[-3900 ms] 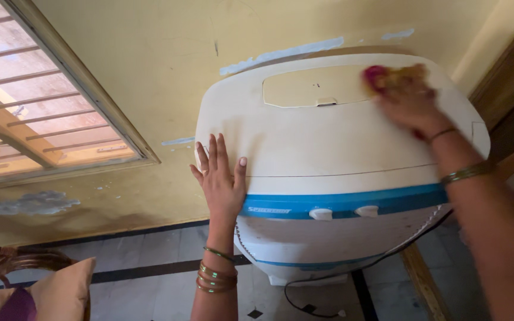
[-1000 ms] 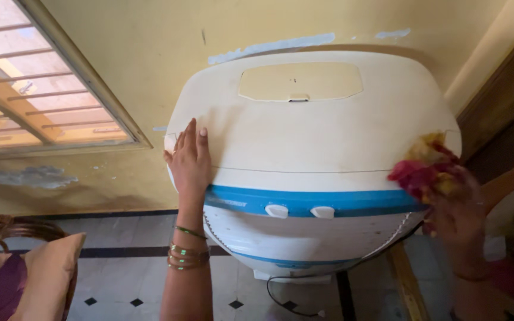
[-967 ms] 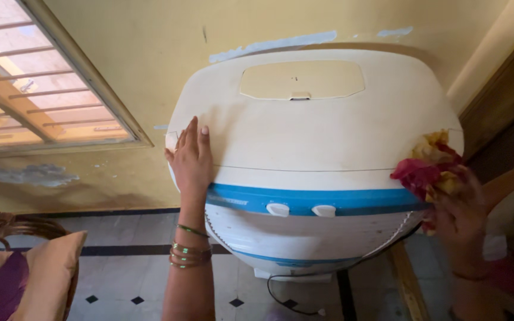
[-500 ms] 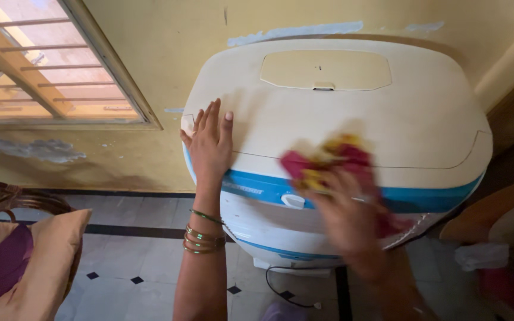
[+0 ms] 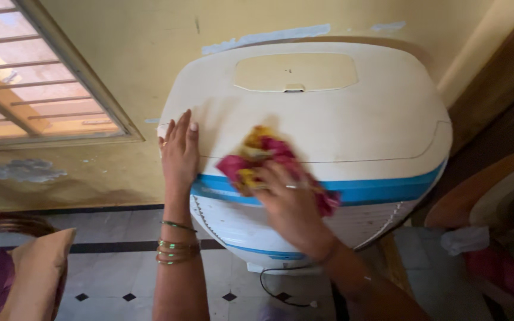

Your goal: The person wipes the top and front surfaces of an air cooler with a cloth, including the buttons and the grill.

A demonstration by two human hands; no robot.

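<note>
While your left hand lies flat and open on the air cooler, your right hand grips the red and yellow cloth at its near left edge, wiping the blue band; I judge firm pressure is needed.

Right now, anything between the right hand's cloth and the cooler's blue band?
Nothing visible. The right hand presses the red-and-yellow cloth straight onto the air cooler at its blue band. The left hand lies flat on the top, off to the side.
</note>
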